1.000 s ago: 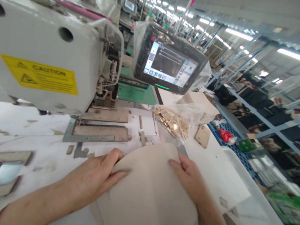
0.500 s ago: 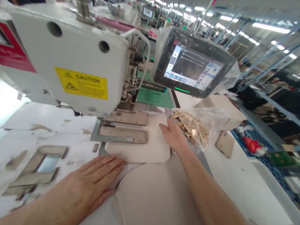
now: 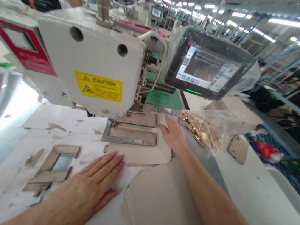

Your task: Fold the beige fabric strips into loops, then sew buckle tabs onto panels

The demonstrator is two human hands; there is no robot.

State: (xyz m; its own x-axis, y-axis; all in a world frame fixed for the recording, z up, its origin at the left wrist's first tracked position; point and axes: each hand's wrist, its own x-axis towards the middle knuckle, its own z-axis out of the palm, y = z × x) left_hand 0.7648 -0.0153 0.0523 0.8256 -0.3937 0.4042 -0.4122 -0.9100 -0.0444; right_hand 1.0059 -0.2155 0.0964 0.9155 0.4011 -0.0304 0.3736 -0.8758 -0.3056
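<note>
A beige panel (image 3: 142,157) lies partly under the metal clamp frame (image 3: 130,142) of a white sewing machine (image 3: 96,57). My left hand (image 3: 98,180) rests flat, fingers stretched, with its fingertips at the panel's near left edge. On the panel's right side, my right hand (image 3: 173,135) has its thumb and fingers closed on the edge, where the material curls up a little. Nearer to me, a stack of beige panels (image 3: 168,208) lies below my right forearm.
A control screen (image 3: 209,66) stands behind the panel. To the right are a plastic bag of gold metal parts (image 3: 203,131), a phone (image 3: 237,148) and more beige pieces (image 3: 239,108). Brown template pieces (image 3: 53,165) lie at the left.
The whole view has shifted, so the machine and screen appear farther right. The panel's right edge now curls up at my right hand. My left hand stays flat, slightly farther from the clamp.
</note>
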